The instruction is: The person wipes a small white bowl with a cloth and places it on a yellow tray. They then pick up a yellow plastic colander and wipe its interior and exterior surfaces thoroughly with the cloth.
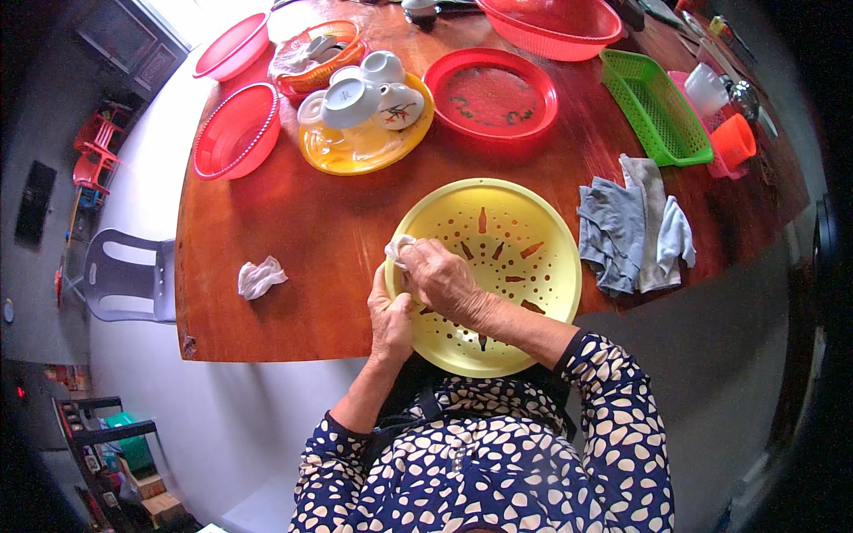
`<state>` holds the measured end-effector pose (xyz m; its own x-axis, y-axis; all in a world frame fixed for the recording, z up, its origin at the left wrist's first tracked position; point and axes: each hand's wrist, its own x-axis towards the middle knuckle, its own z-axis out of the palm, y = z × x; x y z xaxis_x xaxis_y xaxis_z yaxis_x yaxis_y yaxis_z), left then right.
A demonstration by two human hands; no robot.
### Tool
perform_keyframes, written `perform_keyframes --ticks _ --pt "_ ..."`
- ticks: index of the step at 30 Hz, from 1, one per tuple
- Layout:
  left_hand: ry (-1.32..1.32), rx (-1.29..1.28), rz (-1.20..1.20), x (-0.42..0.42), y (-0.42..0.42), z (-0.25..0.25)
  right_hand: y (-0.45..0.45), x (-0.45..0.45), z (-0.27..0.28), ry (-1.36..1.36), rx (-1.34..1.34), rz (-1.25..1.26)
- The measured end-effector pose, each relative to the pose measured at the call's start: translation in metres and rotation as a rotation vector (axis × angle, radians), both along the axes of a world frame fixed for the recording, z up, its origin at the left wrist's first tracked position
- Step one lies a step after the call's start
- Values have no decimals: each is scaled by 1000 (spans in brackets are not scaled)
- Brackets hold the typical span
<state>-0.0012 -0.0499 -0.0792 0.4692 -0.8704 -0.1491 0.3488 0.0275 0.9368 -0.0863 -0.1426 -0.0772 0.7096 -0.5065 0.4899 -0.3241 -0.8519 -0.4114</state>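
Note:
A yellow plastic colander (493, 200) with round and bottle-shaped holes rests at the front edge of the table, its inside facing me. My left hand (390, 316) grips its rim on the left side. In my right hand (440, 276) is a bunched white cloth (400, 250), pressed against the rim just above the left hand. My right forearm crosses over the colander's bowl and hides part of it. A second crumpled white cloth (261, 277) lies on the table to the left. Folded grey cloths (613, 233) lie close by on the right.
On the wooden table (300, 233) are a yellow tray (360, 156) of white teaware, a round red tray (490, 93), pink and red basins (236, 133), an orange basket (333, 33) and a green basket (656, 106). An orange cup (733, 140) stands at right. A grey chair (126, 276) touches the left edge.

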Motion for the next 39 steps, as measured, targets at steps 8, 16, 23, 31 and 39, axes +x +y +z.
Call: perform_keyframes --ticks 8,16,23,31,39 --pt "-20 87 3 1 2 8 -33 -9 -4 236 -29 -367" --pt "1 27 32 -3 -3 0 13 -14 5 272 -109 -163" --pt "25 55 44 -2 -1 2 42 -34 19 281 229 83" --pt "-21 48 41 -2 -2 -1 8 -11 -9 97 284 -77" --pt "12 27 24 -3 -3 -1 0 -1 7 174 440 -240"
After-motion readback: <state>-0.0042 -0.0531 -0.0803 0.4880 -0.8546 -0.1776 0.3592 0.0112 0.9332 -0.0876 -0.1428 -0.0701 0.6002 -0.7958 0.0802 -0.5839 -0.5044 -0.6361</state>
